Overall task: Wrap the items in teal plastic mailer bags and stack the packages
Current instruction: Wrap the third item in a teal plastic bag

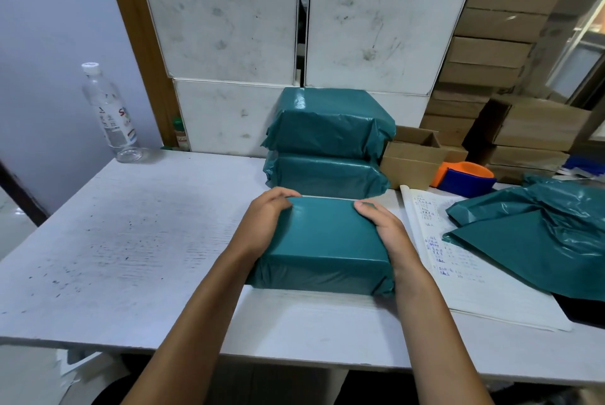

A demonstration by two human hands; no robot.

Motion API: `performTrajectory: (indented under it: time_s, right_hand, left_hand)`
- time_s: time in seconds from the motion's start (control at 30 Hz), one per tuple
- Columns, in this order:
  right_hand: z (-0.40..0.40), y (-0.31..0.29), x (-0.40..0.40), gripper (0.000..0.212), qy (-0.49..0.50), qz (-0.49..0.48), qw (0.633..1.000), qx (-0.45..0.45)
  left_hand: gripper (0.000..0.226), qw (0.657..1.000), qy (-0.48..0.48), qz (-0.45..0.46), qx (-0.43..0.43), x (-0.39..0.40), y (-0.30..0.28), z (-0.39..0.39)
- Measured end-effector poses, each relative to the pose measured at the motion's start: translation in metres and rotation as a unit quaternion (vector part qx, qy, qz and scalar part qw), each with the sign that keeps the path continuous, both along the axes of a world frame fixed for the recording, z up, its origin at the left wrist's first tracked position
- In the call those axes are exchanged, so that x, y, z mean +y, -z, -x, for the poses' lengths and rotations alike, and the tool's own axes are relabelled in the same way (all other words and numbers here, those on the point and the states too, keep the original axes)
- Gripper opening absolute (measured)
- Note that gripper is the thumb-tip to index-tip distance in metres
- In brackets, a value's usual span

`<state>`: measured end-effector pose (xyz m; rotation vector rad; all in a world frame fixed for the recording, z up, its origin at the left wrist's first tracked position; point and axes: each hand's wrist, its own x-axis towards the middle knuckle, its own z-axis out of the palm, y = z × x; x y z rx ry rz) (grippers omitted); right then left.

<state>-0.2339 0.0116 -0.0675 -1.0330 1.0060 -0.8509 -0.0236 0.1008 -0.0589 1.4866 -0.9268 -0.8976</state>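
At lower centre of the frame, a wrapped package (322, 246) is lying on the white desk (131, 241), its long axis running left to right. The left hand (266, 219) is gripping its left end with fingers curling over the far top edge; the right hand (388, 231) is lying along its right end, thumb on top, its other fingers going down the side out of sight. With both hands equally close, the package is sitting directly in front of the stack (327, 139), which is standing just beyond it at centre frame: two teal packages, one on the other. The coming lift probably goes forward and up onto that stack. The film is looking smooth and glossy, taut over a boxy shape, creasing at the ends. At right, loose mailer bags (537, 234) are lying crumpled over a handwritten notebook (432, 234).
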Motion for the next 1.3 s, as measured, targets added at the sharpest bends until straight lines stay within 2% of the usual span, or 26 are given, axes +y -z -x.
performTrajectory:
  time_s: [0.17, 0.33, 0.47, 0.67, 0.83, 0.93, 1.03, 1.17, 1.3]
  right_hand:
    - [0.0, 0.021, 0.005, 0.039, 0.016, -0.002, 0.996, -0.085]
    - [0.0, 0.033, 0.004, 0.038, 0.027, -0.009, 0.995, -0.101]
    - [-0.002, 0.033, -0.001, 0.048, 0.021, 0.001, 0.996, -0.084]
    - [-0.002, 0.034, -0.003, 0.066, 0.016, -0.006, 0.996, -0.088]
    - [0.0, 0.031, -0.002, 0.047, 0.002, -0.037, 0.993, -0.116]
    - [0.0, 0.033, -0.002, 0.052, 0.008, -0.041, 0.992, -0.116]
    - [-0.001, 0.033, -0.002, 0.04, 0.004, -0.044, 0.99, -0.132]
    - [-0.003, 0.03, 0.0, 0.045, 0.004, -0.033, 0.991, -0.131]
    - [-0.001, 0.021, 0.0, 0.027, -0.015, -0.007, 0.994, -0.108]
  left_hand:
    - [0.016, 0.994, 0.035, 0.05, 0.09, 0.001, 0.017, -0.01]
    - [0.02, 0.985, 0.024, 0.088, 0.149, -0.001, 0.027, -0.008]
    - [0.02, 0.972, 0.041, 0.109, 0.203, -0.001, 0.027, -0.002]
    - [0.016, 0.965, 0.066, 0.114, 0.225, 0.001, 0.03, -0.003]
    - [0.015, 0.963, 0.065, 0.114, 0.235, -0.001, 0.032, -0.003]
    - [0.015, 0.962, 0.062, 0.12, 0.236, -0.001, 0.032, -0.003]
    - [0.015, 0.962, 0.06, 0.126, 0.236, -0.002, 0.033, -0.002]
    - [0.017, 0.965, 0.047, 0.119, 0.228, -0.004, 0.031, -0.001]
    - [0.019, 0.976, 0.052, 0.093, 0.191, -0.001, 0.026, -0.004]
